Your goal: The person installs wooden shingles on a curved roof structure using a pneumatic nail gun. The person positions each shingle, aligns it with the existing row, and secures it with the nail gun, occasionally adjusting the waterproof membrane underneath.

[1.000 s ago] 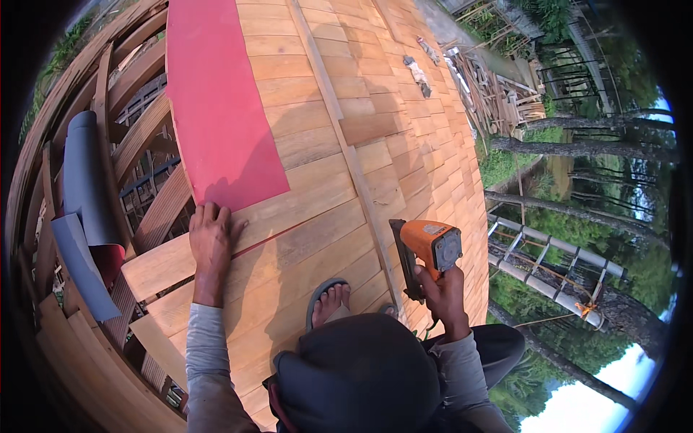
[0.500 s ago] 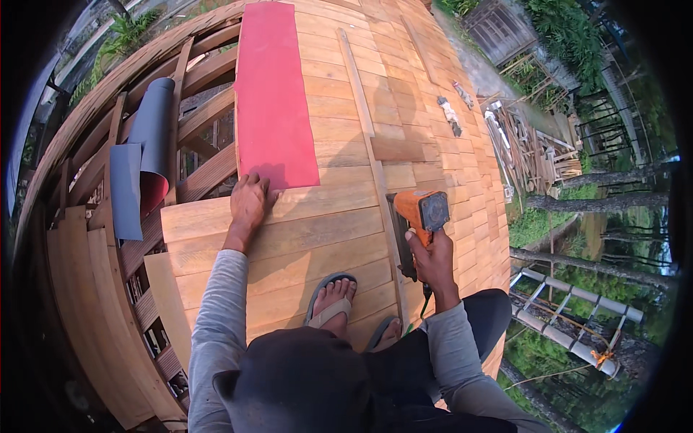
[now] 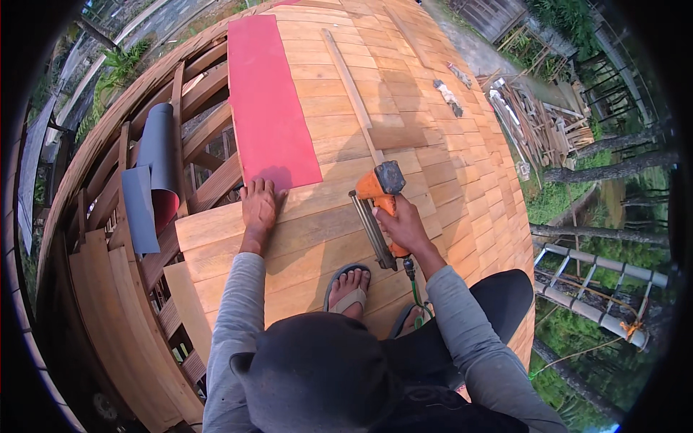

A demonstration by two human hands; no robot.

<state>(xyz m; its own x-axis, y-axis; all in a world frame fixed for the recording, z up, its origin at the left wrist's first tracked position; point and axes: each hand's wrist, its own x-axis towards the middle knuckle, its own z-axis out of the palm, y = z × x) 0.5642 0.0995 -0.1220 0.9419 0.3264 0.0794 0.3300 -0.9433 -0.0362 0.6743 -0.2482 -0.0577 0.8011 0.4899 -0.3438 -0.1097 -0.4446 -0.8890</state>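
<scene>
My left hand (image 3: 260, 211) rests on a wooden plank (image 3: 207, 235), fingertips at the lower edge of a red sheet (image 3: 263, 83), fingers slightly bent and apart. My right hand (image 3: 397, 227) is wrapped round an orange and black nail gun (image 3: 377, 182) with a long magazine and a green hose at its handle's end. The gun is held over the shingles, right of my left hand. A long wooden batten (image 3: 343, 79) lies on the shingled roof (image 3: 476, 180) beyond the gun. My sandalled feet (image 3: 350, 289) are on the planks below my hands.
At left, open rafters (image 3: 213, 187) show gaps, with a dark grey roll with red underside (image 3: 155, 144) and loose boards (image 3: 97, 296) on them. Pale crumpled items (image 3: 447, 97) lie farther up. Beyond the right edge are a ladder (image 3: 592, 292), trees and a lumber pile (image 3: 548, 123).
My right hand has swung the nail gun up and to the left, nearer the red sheet, and turned it. My left hand stays at the sheet's edge; the view has shifted.
</scene>
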